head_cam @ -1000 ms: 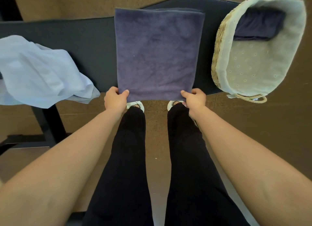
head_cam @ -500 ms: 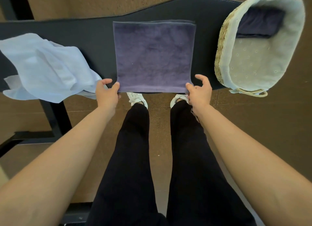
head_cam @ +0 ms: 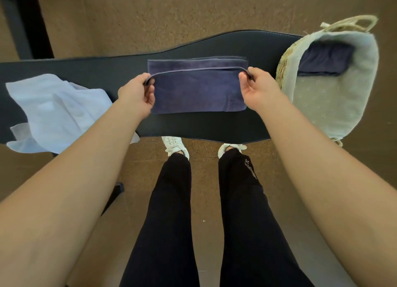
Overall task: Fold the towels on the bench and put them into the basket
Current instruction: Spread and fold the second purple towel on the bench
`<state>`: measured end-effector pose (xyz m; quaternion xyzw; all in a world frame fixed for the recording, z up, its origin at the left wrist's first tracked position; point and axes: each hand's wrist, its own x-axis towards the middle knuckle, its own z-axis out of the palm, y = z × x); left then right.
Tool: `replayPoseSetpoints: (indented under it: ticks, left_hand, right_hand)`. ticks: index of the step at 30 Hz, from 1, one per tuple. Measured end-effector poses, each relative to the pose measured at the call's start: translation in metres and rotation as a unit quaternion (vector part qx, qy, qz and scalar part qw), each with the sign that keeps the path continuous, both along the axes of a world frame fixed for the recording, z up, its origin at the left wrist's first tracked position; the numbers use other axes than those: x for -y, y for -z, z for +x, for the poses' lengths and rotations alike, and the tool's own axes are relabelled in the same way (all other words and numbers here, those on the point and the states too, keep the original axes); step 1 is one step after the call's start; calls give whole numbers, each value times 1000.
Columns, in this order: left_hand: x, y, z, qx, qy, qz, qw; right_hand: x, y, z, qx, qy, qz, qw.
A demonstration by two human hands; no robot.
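Both hands, left hand and right hand, pinch the purple towel by its raised edge's ends, long axis left-right, basket nearer the right.

Bare forearms, no sleeves. Black trousers with small pale lettering at two o'clock on the right shin; white lace-up trainers below.

three towels, one basket, one bench, two hands
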<state>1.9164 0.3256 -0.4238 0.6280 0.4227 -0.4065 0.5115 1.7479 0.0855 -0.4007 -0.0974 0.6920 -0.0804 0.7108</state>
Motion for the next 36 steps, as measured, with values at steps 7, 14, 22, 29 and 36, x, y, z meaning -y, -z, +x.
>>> replayPoseSetpoints:
  ticks: [7,14,22,29,36]
  left_hand:
    - [24,6,0,114,-10,118,986]
    - [5,30,-27,181,308,196,913]
    - [-2,34,-39,138,385,218,886]
    - [-25,24,-56,183,401,182,879]
    - [-24,10,-57,228,413,143,870]
  right_hand:
    - [5,21,16,-37,-123,-153,980]
    - [-25,47,-23,-180,-601,-402,667]
    - [-43,61,-50,-138,-652,-371,647]
    - [-72,43,-43,-254,-672,-501,482]
    - [-88,64,14,-105,-816,-464,327]
